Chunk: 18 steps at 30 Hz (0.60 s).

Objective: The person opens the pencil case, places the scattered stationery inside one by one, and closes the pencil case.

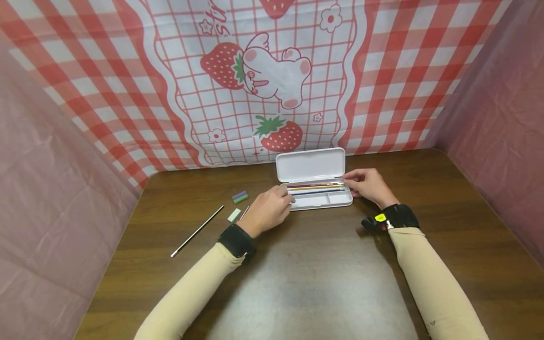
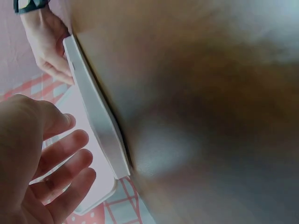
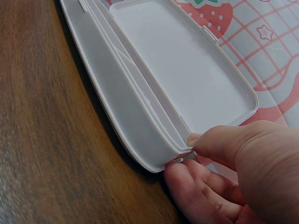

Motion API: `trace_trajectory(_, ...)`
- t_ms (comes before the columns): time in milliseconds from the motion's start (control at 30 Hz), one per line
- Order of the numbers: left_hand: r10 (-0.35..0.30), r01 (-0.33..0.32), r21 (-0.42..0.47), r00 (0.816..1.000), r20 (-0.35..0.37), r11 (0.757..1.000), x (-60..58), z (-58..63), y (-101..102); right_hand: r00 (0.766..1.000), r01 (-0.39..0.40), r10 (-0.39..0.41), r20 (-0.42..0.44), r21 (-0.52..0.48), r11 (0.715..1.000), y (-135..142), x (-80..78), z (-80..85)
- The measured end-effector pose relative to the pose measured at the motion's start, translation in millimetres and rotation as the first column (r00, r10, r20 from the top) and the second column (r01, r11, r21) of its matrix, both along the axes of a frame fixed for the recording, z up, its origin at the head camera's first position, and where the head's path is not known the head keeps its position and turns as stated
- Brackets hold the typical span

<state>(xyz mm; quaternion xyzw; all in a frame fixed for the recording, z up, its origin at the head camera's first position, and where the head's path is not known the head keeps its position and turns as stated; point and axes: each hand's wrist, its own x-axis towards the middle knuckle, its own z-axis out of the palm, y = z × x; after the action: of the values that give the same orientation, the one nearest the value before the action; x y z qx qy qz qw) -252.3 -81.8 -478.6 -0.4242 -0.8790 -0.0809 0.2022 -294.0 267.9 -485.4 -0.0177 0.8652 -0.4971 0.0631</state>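
Observation:
A white pencil case stands on the table with its lid raised at the back. In its rear compartment lie several pencils, their left ends hidden by my left hand. That hand reaches over the case's left end. In the left wrist view its fingers are loosely bent and spread, with nothing visible between them and the thumb. At the other end, my right hand pinches the case. The right wrist view shows the thumb on the rim and fingers beneath the corner.
Left of the case, a dark pencil lies diagonally. A pale eraser sits beside a thin stick-like item partly behind my left wrist. Farther back is a purple-and-green block. A printed cloth hangs behind the table.

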Motion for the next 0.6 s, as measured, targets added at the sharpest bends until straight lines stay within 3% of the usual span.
trace_trajectory(33,0.005,-0.005,-0.018,1.000,0.003,1.000,10.0,9.4,1.1,1.000,-0.002,0.002,0.001,0.001,1.000,-0.1,0.5,0.1)
trace_trajectory(267,-0.008,0.006,-0.087,1.000,-0.027,0.996,32.8,13.9,-3.4,1.000,-0.005,0.005,-0.001,-0.003,1.000,-0.8,1.1,1.9)
trace_trajectory(433,-0.024,0.021,-0.100,0.999,-0.032,0.995,41.6,16.0,-7.1,1.000,0.000,0.000,-0.003,0.000,1.000,0.3,1.2,2.8)
trace_trajectory(600,0.007,-0.011,-0.097,0.999,-0.036,0.995,43.0,18.8,-14.5,1.000,0.001,-0.001,0.000,-0.005,1.000,1.3,-0.2,1.7)
